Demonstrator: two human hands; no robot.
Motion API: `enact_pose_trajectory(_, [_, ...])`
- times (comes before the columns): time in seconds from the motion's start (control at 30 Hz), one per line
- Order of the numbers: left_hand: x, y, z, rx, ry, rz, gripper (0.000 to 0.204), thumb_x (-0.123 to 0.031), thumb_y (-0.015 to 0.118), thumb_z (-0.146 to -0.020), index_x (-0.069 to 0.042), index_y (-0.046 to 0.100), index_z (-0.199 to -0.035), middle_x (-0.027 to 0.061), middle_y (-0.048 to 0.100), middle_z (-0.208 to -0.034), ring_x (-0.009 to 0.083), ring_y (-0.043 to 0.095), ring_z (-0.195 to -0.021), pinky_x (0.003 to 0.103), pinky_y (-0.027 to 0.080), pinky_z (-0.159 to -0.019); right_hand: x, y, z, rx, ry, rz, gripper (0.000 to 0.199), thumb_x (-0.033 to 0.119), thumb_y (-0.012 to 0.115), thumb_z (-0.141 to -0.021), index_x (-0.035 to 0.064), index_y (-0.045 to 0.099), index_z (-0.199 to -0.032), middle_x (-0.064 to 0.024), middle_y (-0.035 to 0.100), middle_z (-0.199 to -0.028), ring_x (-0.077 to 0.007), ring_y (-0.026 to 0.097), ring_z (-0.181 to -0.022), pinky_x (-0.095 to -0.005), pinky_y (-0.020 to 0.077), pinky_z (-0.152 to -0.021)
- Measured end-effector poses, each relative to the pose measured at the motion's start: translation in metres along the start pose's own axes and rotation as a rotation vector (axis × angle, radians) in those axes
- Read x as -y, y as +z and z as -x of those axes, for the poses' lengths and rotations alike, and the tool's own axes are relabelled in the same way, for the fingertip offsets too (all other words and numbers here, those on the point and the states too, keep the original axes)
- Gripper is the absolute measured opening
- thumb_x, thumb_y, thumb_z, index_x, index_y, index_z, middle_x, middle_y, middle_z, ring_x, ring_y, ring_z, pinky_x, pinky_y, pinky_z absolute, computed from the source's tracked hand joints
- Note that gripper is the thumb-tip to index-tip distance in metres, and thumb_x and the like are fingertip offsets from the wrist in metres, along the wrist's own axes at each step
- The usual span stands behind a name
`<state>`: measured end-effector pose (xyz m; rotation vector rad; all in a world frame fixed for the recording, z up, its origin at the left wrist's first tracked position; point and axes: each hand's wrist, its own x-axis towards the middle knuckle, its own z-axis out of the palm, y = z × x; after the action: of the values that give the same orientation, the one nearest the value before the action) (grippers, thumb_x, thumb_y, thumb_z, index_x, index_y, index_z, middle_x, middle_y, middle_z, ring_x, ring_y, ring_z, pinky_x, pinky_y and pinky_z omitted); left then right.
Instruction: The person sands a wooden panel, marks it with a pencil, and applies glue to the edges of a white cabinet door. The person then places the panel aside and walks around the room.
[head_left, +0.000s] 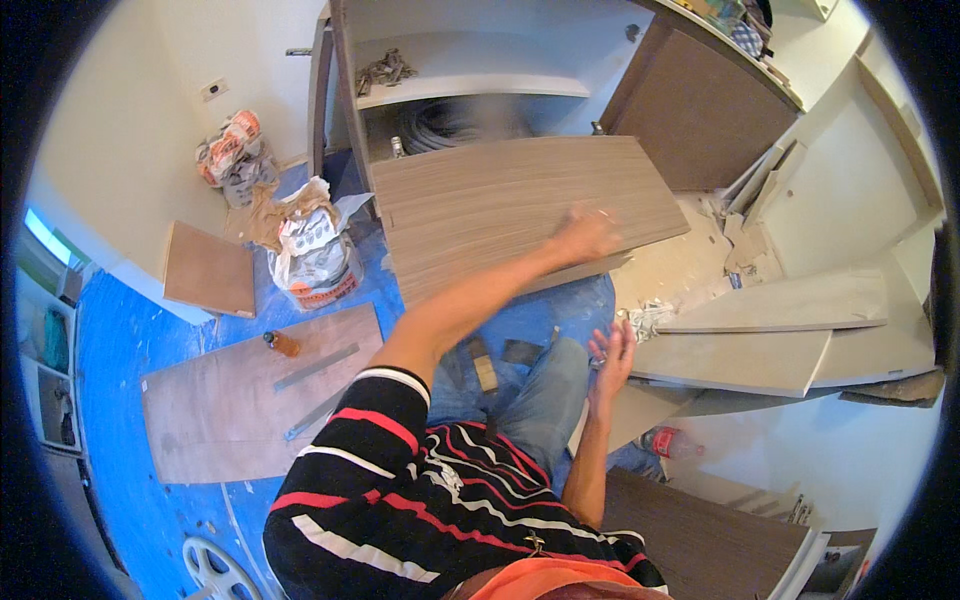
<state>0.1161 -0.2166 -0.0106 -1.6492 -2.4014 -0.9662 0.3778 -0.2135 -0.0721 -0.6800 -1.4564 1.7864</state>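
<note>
While right hand (612, 352) hangs raised at four o'clock, fingers apart, grip unclear, left arm (478, 297) bends toward two o'clock; left hand (585, 235) blurs over wood-grain board (500, 185) at one o'clock, hold impossible to tell. Amber bottle (285, 346) near eight-thirty. White bag (312, 268) past nine, brown paper (272, 212) at top. Open cabinet (540, 45) at twelve: metal fittings (386, 69) on shelf (500, 84), coiled cable (430, 128) below.
</note>
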Motion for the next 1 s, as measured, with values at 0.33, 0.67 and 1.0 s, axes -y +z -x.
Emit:
enact_pose_trajectory(0.33, [-0.186, 0.027, 0.107, -0.045, 0.471, 0.312, 0.046, -0.043, 0.054, -0.097, -0.023, 0.060, -0.137, 0.0115, 0.048, -0.152, 0.0327, 0.036, -0.146, 0.060, 0.015, -0.121, 0.050, -0.031, 0.000, 0.308, 0.198, -1.100, 0.074, 0.053, 0.045, -0.102, 0.0077, 0.027, -0.157, -0.0205, 0.026, -0.161, -0.0399, 0.033, -0.144, -0.0540, 0.0167, -0.121])
enact_pose_trajectory(0.67, [-0.112, -0.003, 0.119, -0.238, 0.198, 0.496, 0.049, -0.033, 0.061, -0.095, -0.012, 0.053, -0.139, 0.0168, 0.042, -0.154, 0.0328, 0.041, -0.142, 0.060, 0.027, -0.117, 0.154, -0.038, 0.010, 0.012, -0.356, -0.413, 0.070, 0.050, 0.044, -0.104, 0.0076, 0.028, -0.157, -0.0208, 0.033, -0.159, -0.0405, 0.037, -0.142, -0.0550, 0.0297, -0.118])
enact_pose_trajectory(1.0, [0.006, -0.149, 0.186, -0.787, -0.078, 0.112, 0.034, -0.021, 0.064, -0.091, -0.010, 0.063, -0.123, 0.0167, 0.054, -0.140, 0.0360, 0.051, -0.130, 0.051, 0.040, -0.108, 0.065, 0.004, 0.015, 0.159, -0.060, 0.182, 0.067, 0.036, 0.057, -0.102, 0.0064, 0.029, -0.156, -0.0222, 0.044, -0.150, -0.0381, 0.057, -0.126, -0.0492, 0.0459, -0.106])
